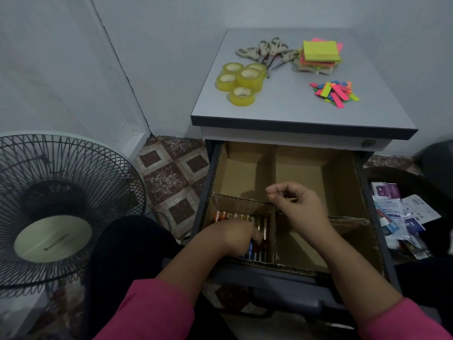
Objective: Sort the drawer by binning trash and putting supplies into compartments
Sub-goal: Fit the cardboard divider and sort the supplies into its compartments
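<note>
The open drawer (pixel 367 192) holds a cardboard divider (pixel 245 200) that makes several compartments. In the near left compartment lie several batteries (pixel 235 217) in a row. My left hand (pixel 232 239) reaches into that compartment, fingers curled down among the batteries. My right hand (pixel 296 204) hovers over the middle of the drawer, fingers loosely curled with nothing visible in it. On the cabinet top (pixel 282 106) lie tape rolls (pixel 240 79), scissors (pixel 267 50), a stack of sticky notes (pixel 318 55) and coloured page flags (pixel 335 93).
A black bin (pixel 382 173) with wrappers and packaging (pixel 402 214) stands right of the drawer. A floor fan (pixel 56 209) sits at the left. The wall corner and a patterned tile floor (pixel 171 173) lie behind.
</note>
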Demonstrator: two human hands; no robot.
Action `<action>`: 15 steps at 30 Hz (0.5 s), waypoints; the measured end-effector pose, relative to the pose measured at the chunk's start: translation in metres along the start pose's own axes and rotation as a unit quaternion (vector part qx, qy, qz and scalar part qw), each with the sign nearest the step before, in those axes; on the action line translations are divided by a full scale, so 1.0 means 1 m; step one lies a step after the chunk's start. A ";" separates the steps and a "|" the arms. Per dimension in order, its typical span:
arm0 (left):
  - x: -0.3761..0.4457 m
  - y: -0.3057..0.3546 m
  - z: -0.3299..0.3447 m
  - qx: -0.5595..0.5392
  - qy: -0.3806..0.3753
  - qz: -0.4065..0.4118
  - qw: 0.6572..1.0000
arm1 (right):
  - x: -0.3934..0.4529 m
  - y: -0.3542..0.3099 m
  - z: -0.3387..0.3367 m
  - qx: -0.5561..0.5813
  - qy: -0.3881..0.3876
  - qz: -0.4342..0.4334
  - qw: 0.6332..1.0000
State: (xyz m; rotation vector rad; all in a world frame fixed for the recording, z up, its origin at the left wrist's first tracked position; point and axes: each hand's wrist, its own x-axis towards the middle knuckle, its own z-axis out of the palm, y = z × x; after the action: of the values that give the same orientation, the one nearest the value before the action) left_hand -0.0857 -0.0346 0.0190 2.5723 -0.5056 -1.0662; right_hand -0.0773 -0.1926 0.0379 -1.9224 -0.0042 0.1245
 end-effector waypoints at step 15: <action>-0.007 -0.002 -0.010 -0.020 0.038 -0.021 0.999 | -0.001 -0.003 0.000 -0.007 -0.008 0.005 1.000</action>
State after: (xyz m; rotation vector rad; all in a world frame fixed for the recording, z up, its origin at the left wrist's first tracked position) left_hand -0.0827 -0.0283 0.0286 2.5877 -0.4091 -0.9762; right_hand -0.0784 -0.1917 0.0405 -1.9360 -0.0053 0.1476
